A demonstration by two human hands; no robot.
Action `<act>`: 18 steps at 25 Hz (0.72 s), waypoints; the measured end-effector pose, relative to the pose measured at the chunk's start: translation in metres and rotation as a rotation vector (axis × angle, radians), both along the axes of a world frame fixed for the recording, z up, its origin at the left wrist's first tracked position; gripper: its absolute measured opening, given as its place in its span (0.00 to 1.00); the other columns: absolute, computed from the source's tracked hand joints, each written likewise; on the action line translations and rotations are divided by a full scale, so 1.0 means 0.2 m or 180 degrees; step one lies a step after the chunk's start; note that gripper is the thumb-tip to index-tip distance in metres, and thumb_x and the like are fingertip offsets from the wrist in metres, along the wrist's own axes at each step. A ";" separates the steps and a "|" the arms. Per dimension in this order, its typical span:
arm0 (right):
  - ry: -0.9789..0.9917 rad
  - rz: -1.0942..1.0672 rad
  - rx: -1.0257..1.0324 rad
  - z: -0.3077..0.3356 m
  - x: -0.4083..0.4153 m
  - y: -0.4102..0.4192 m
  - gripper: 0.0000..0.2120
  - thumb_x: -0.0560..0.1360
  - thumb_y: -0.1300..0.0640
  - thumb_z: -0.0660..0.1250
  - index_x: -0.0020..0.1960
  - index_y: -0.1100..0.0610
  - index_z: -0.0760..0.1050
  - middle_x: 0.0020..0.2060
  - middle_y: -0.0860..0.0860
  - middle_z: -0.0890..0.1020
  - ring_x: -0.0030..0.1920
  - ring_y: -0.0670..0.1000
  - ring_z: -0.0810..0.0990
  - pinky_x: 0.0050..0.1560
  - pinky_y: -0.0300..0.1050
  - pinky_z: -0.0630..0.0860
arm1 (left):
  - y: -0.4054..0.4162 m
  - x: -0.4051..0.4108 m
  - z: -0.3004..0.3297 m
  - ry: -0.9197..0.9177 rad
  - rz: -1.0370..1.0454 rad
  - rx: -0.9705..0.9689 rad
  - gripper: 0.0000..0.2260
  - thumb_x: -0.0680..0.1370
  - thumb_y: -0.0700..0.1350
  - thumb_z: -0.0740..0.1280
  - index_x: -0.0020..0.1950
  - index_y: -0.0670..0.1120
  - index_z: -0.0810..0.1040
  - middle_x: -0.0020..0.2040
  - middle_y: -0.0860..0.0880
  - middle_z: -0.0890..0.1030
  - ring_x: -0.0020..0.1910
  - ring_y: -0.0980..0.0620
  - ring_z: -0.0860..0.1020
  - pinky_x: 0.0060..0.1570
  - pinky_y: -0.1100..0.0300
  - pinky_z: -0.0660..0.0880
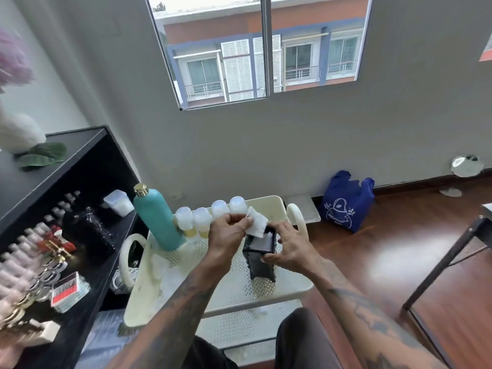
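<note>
A small black box (259,258) with white pads inside stands upright on the cream perforated cart tray (239,288). My right hand (288,245) grips the box from its right side, thumb on the front. My left hand (229,233) pinches a white cotton pad (257,222) just above the box's open top. The pad's lower edge touches the box opening.
A teal bottle (157,217) with a gold cap and several white-capped small bottles (202,217) stand at the tray's back. A black shelf (53,235) with many little bottles is on the left. A blue bag (347,201) sits on the wood floor; a dark table leg (447,259) is on the right.
</note>
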State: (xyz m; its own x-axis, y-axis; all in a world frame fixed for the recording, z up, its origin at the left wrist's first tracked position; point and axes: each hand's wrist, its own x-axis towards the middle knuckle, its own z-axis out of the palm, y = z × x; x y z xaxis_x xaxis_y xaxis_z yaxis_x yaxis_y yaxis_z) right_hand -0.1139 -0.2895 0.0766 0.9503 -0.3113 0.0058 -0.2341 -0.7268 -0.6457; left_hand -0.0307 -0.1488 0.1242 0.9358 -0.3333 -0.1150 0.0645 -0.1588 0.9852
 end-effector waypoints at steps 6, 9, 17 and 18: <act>-0.0030 0.0026 -0.0156 -0.02 0.01 0.00 0.39 0.68 0.48 0.75 0.74 0.53 0.61 0.67 0.49 0.70 0.65 0.50 0.71 0.69 0.44 0.66 | -0.03 -0.03 -0.20 -0.1158 0.0282 0.1829 0.10 0.74 0.53 0.72 0.47 0.48 0.85 0.57 0.47 0.77 0.61 0.46 0.70 0.58 0.56 0.68; -0.0002 0.0027 -0.0118 -0.02 0.01 0.00 0.40 0.68 0.49 0.75 0.74 0.53 0.60 0.67 0.49 0.69 0.65 0.50 0.71 0.69 0.43 0.66 | 0.01 -0.01 -0.17 -0.1573 -0.0067 0.1771 0.11 0.75 0.51 0.71 0.52 0.47 0.84 0.59 0.45 0.75 0.63 0.47 0.70 0.60 0.54 0.69; 0.0079 0.0007 -0.0152 0.01 0.00 0.01 0.38 0.68 0.49 0.74 0.73 0.52 0.60 0.66 0.48 0.69 0.65 0.50 0.71 0.67 0.44 0.68 | 0.03 -0.01 -0.08 -0.2782 -0.2199 0.3244 0.19 0.73 0.47 0.66 0.64 0.48 0.77 0.61 0.51 0.77 0.59 0.49 0.75 0.59 0.49 0.74; 0.0100 -0.0003 -0.0164 0.01 0.00 0.02 0.39 0.68 0.49 0.74 0.74 0.52 0.60 0.66 0.48 0.69 0.65 0.50 0.71 0.67 0.44 0.68 | 0.00 -0.02 -0.09 -0.2469 -0.2352 0.3555 0.18 0.74 0.48 0.67 0.64 0.47 0.77 0.59 0.50 0.78 0.56 0.49 0.77 0.55 0.52 0.76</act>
